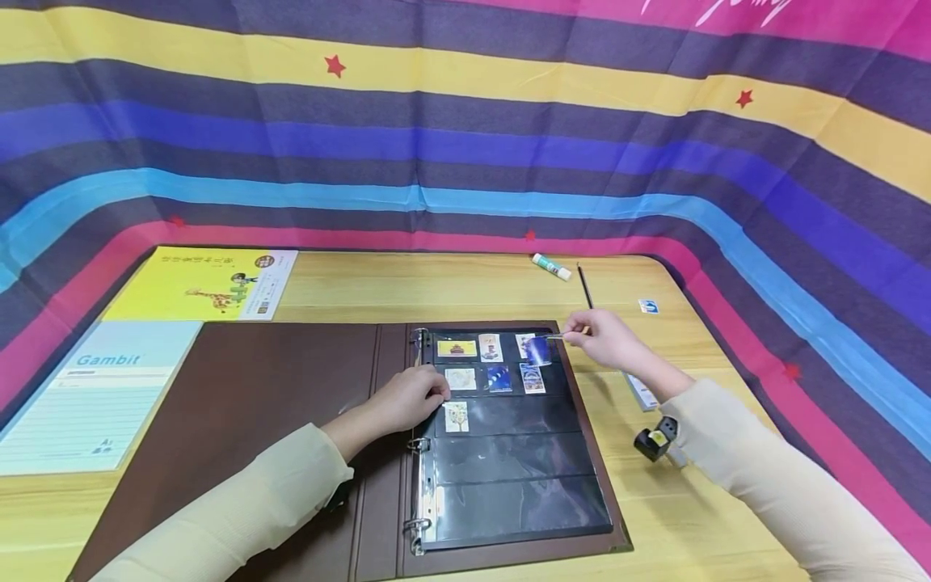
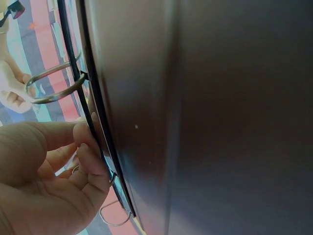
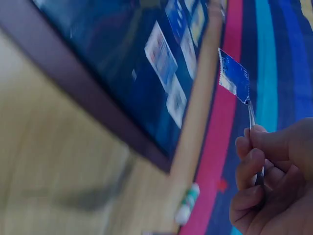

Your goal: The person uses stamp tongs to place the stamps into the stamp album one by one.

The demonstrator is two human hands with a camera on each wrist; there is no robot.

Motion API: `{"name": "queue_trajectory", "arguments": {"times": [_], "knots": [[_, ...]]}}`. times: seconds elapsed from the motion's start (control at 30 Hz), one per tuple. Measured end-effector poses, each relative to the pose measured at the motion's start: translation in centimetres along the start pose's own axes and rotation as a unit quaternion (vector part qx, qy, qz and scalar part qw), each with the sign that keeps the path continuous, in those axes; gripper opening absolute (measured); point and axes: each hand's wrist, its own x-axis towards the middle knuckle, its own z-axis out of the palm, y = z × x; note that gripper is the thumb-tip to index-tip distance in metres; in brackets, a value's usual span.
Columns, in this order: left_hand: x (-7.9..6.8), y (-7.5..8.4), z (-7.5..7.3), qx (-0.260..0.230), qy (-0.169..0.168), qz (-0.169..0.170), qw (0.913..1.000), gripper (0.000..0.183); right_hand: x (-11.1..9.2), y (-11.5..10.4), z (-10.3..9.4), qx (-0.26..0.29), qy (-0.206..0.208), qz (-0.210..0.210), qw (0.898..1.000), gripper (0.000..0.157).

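Observation:
My right hand (image 1: pixel 602 338) grips slim metal tweezers (image 3: pixel 251 115), whose tips hold a blue stamp (image 3: pixel 235 78) by one corner. In the head view this stamp overlaps the right end of the top row of the black stamp page (image 1: pixel 509 459). My left hand (image 1: pixel 409 399) lies over the page's ring-side edge, thumb and forefinger pinched together at the page beside a stamp with a tree (image 1: pixel 457 417). Several stamps sit in the upper pocket strips, among them a yellow one (image 1: pixel 457 348). The page is held by metal rings (image 1: pixel 418 525) in an open brown binder (image 1: pixel 291 404).
Behind the binder lie a glue stick (image 1: pixel 551 267) and a dark pencil (image 1: pixel 585 284). A small blue stamp (image 1: pixel 648 306) is on the table at right, with a black object (image 1: pixel 655 439) nearer. At left are a Gambit pad (image 1: pixel 98 404) and a yellow booklet (image 1: pixel 196 283).

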Motion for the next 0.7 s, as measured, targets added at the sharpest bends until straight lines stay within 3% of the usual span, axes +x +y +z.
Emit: {"name": "queue_trajectory", "arguments": {"times": [0.33,0.7], "knots": [[0.1,-0.1,0.1,-0.002,0.003,0.013,0.9999,0.008,1.1,-2.8,5.0,0.014,-0.06,-0.023,0.998,0.008],[-0.1,-0.1,-0.1,-0.004,0.0,0.012,0.9999,0.009,0.1,-3.3,6.7,0.003,-0.105,0.008,0.994,0.009]]}}
